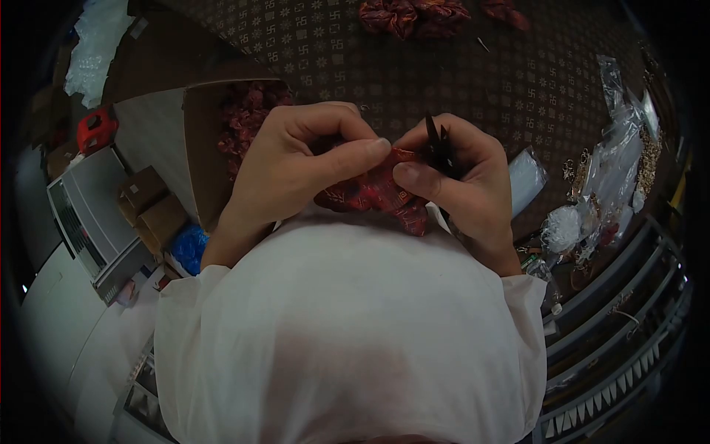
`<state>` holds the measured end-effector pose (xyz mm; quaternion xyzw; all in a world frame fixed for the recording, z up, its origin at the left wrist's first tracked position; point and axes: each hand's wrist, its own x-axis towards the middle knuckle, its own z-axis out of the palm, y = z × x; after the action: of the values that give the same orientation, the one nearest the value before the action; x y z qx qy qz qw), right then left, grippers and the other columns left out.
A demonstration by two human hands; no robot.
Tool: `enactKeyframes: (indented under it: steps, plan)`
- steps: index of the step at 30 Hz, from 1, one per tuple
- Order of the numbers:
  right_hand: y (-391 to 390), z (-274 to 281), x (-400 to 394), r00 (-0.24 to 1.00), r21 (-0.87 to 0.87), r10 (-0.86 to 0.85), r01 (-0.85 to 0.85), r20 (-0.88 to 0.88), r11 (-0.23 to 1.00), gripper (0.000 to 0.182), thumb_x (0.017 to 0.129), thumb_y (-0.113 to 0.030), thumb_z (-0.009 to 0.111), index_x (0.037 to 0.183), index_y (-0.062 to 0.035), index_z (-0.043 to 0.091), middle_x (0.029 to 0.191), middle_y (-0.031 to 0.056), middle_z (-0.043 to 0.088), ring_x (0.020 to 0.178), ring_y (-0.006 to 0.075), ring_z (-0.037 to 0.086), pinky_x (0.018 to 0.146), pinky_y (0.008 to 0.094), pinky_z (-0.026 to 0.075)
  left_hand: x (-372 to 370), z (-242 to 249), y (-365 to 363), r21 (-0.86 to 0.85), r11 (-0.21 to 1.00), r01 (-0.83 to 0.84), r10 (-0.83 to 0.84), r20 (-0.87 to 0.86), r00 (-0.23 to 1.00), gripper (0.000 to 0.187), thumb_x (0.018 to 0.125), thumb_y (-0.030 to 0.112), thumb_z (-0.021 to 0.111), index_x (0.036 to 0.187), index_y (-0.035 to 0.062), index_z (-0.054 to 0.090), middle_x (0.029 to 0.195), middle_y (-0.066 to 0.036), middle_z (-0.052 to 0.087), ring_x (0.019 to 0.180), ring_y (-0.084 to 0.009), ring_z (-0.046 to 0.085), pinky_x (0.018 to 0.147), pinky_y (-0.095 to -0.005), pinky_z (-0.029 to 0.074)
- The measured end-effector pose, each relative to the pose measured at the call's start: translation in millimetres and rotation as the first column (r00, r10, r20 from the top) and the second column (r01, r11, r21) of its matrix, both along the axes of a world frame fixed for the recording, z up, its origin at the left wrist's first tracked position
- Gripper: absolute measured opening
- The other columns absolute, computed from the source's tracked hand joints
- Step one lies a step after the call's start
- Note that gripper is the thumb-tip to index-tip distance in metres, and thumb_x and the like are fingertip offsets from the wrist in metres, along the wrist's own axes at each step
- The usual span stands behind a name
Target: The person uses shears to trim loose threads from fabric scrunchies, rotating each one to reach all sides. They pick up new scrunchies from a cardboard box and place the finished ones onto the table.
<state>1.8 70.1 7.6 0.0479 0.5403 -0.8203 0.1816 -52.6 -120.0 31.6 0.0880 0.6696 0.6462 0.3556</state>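
My left hand (296, 155) pinches the upper edge of a red patterned fabric piece (370, 189) between thumb and forefinger. Close beside it, my right hand (473, 181) grips the same cloth with its thumb on the front. A pair of small black scissors (441, 148) is tucked in the right hand too, blades pointing up and away from the cloth. The fabric hangs just in front of my white top, partly covered by the fingers.
Left of my hands stands an open cardboard box (200, 148) holding many red fabric pieces (251, 111). Red bundles (410, 16) lie at the far side of the brown patterned table cover (333, 66). Plastic bags (610, 163) and small chains lie at the right.
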Motion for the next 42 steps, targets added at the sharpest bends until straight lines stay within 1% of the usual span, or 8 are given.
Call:
enactKeyframes:
  steps: [5,7,11,13,19,22,38,42]
  plan:
    - [1.2,3.3,1.1,0.989,-0.148,-0.043,0.065,0.143,0.987,0.014,0.077,-0.005,0.068,0.088,0.0006,0.062,0.076,0.0033,0.063,0.069,0.0055,0.057,0.062,0.0178,0.046,-0.5,4.2,1.0,0.04,0.973,-0.226,0.223,0.066,0.973,0.014,0.085,0.009,0.057,0.08,-0.0013,0.064,0.074,-0.003,0.063,0.065,-0.0054,0.056,0.061,-0.0182,0.045]
    - [2.8,2.9,2.9,0.986,-0.147,-0.11,0.128,0.126,0.981,0.013,0.077,-0.005,0.067,0.088,0.0008,0.062,0.075,0.0033,0.063,0.068,0.0057,0.057,0.062,0.0178,0.046,-4.2,-0.1,-6.6,0.031,0.907,-0.42,0.421,-0.08,0.903,0.014,0.086,0.009,0.056,0.086,-0.0013,0.064,0.077,-0.004,0.064,0.069,-0.0068,0.058,0.063,-0.0192,0.047]
    - [-0.1,4.7,4.7,0.987,-0.075,-0.117,0.125,0.111,0.989,0.013,0.078,-0.004,0.067,0.089,0.0012,0.062,0.076,0.0033,0.063,0.068,0.006,0.057,0.062,0.0181,0.046,-5.9,2.1,-11.7,0.05,0.937,-0.345,0.346,-0.255,0.903,0.012,0.083,0.009,0.059,0.089,-0.0003,0.064,0.078,-0.003,0.063,0.073,-0.0082,0.059,0.065,-0.0205,0.047]
    - [-2.4,7.2,4.8,0.988,-0.011,-0.124,0.126,0.097,0.992,0.014,0.078,-0.004,0.067,0.089,0.0016,0.061,0.077,0.0034,0.063,0.069,0.006,0.057,0.062,0.0183,0.046,-5.0,8.1,-0.4,-0.057,0.986,-0.156,0.095,-0.583,0.807,0.013,0.078,0.007,0.064,0.089,0.0003,0.063,0.078,-0.003,0.061,0.073,-0.0082,0.058,0.064,-0.02,0.046]
    - [-3.5,9.1,6.0,0.991,0.009,-0.12,0.119,0.053,0.993,0.013,0.079,-0.004,0.066,0.09,0.0017,0.061,0.078,0.0036,0.063,0.071,0.0058,0.058,0.064,0.0184,0.046,1.3,8.0,-0.7,-0.009,0.999,0.05,-0.05,-0.092,0.995,0.014,0.076,0.004,0.065,0.089,0.0004,0.062,0.077,-0.001,0.061,0.071,-0.0061,0.057,0.062,-0.0186,0.044]
    - [-2.5,10.2,6.3,0.991,0.003,-0.121,0.121,0.05,0.993,0.014,0.079,-0.004,0.065,0.091,0.0018,0.061,0.079,0.0037,0.063,0.072,0.006,0.058,0.065,0.0186,0.046,3.3,6.6,-0.9,0.106,0.994,-0.03,0.01,0.19,0.982,0.011,0.077,0.004,0.064,0.087,0.0003,0.062,0.076,-0.001,0.061,0.07,-0.0048,0.056,0.063,-0.0175,0.044]
    - [-0.7,6.0,2.3,0.992,0.005,-0.124,0.124,0.0,0.992,0.013,0.084,-0.003,0.057,0.095,0.0034,0.06,0.083,0.005,0.062,0.076,0.0069,0.057,0.068,0.0198,0.046,0.4,4.5,-0.8,0.089,0.995,-0.042,0.027,0.166,0.986,0.009,0.079,0.004,0.063,0.087,0.0002,0.062,0.076,0.0,0.06,0.07,-0.0042,0.055,0.063,-0.0173,0.044]
    - [-3.3,-8.8,-8.1,0.98,0.094,-0.199,0.2,-0.027,0.975,0.014,0.085,-0.005,0.056,0.095,0.0031,0.06,0.082,0.0047,0.062,0.075,0.0073,0.056,0.067,0.0202,0.046,-1.6,-6.3,-12.1,-0.081,0.992,-0.097,0.096,-0.019,0.995,0.009,0.078,0.003,0.064,0.086,0.0004,0.063,0.078,0.0,0.06,0.071,-0.0045,0.054,0.064,-0.0189,0.044]
